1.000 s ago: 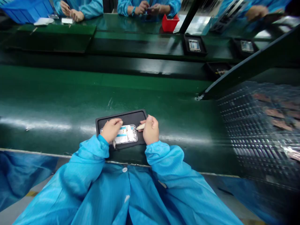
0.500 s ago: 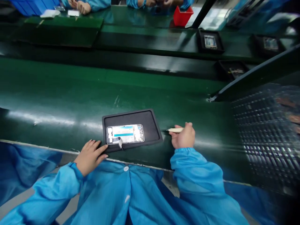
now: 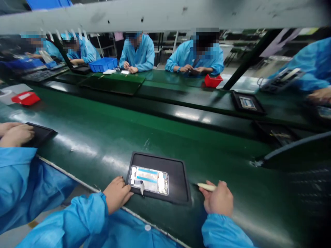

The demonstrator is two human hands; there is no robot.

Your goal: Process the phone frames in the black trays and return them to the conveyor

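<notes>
A black tray (image 3: 178, 181) lies near the table's front edge. In its left part sits an opened phone (image 3: 148, 179), with blue strips across its bright middle and a pale flex ribbon (image 3: 141, 187) sticking up at its lower edge. My left hand (image 3: 117, 193) rests at the tray's near left corner, fingers extended, thumb and index finger touching the rim. To the right of the tray my right hand (image 3: 219, 199) is closed around a cream pen-shaped tool (image 3: 207, 186). Its dark pointed tip faces the tray, apart from it; the exact kind is unclear.
At left, a co-worker's hands (image 3: 18, 134) are over another black tray (image 3: 42, 132), near a red box (image 3: 26, 98). Across the table several people in blue work near a blue bin (image 3: 103, 64) and a red bin (image 3: 213, 81). A dark partition (image 3: 305, 155) stands at right.
The view has tilted up and turned left, bringing co-workers and an overhead beam into sight. My left hand's fingers look closer together. My right hand still holds the tool beside the tray.
</notes>
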